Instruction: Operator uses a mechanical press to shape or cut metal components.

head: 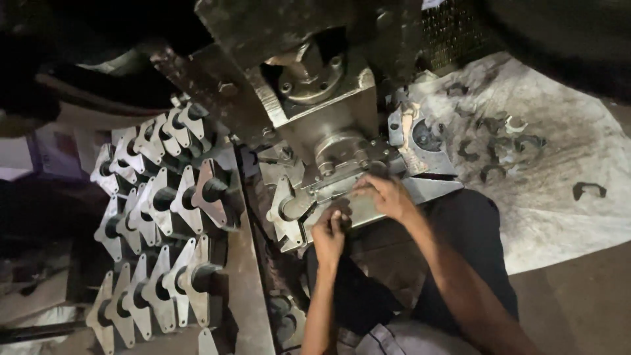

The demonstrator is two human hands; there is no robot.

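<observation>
Flanged metal part (287, 209), grey, roughly triangular plate with a dark round bore, sits at the press machine (322, 98) bed, just left of both hands. Left hand (328, 233) clenched beside it; what it grips, cannot tell. Right hand (384, 196) lies fingers-down on the machine plate, holding nothing visible. Rows of matching parts (164, 204) stacked left. Dark scrap pieces (493, 141) on grey sheet (565, 197), right. Dim workshop.
</observation>
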